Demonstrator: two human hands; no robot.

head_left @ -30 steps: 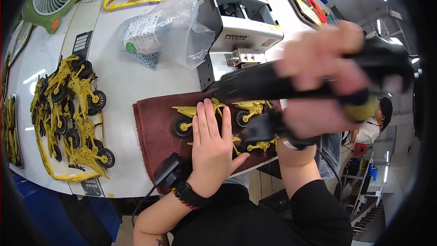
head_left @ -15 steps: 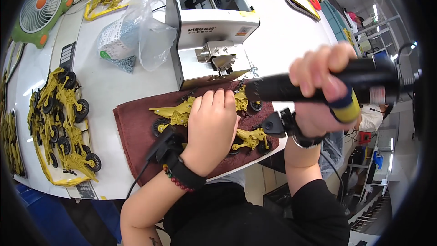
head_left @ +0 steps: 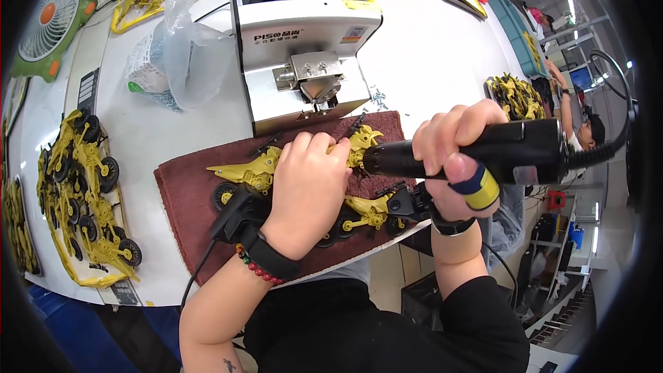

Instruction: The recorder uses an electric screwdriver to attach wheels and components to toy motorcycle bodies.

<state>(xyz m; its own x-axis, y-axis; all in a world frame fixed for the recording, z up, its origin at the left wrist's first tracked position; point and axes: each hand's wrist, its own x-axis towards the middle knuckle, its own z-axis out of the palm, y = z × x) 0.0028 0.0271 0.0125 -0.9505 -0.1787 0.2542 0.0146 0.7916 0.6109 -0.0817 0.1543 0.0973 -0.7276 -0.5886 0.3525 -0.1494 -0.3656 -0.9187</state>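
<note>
My right hand (head_left: 452, 148) is wrapped round a black electric screwdriver (head_left: 528, 152), held roughly level, its front end pointing left. That end meets the right part of a yellow toy motorcycle (head_left: 255, 171); the exact contact spot cannot be made out. My left hand (head_left: 307, 183) holds the same toy down, fingers curled over its middle and hiding that part. Both lie on a brown towel (head_left: 181, 190). A second yellow toy motorcycle (head_left: 369, 214) lies closer to me, partly covered by my left hand. A yellow-and-blue band circles my right thumb.
A silver screw feeder (head_left: 304, 24) stands behind the towel, loose screws (head_left: 378, 99) beside it. Left are a bag of screws (head_left: 148, 69), a tray of toy motorcycles (head_left: 83, 200) and a green fan (head_left: 52, 17). The screwdriver's cord (head_left: 618, 141) hangs right. A co-worker (head_left: 577, 131) is farther right.
My right hand and the screwdriver have moved left and slightly down, bringing the front end against the toy. My left hand stays on the toy. The view has shifted a little.
</note>
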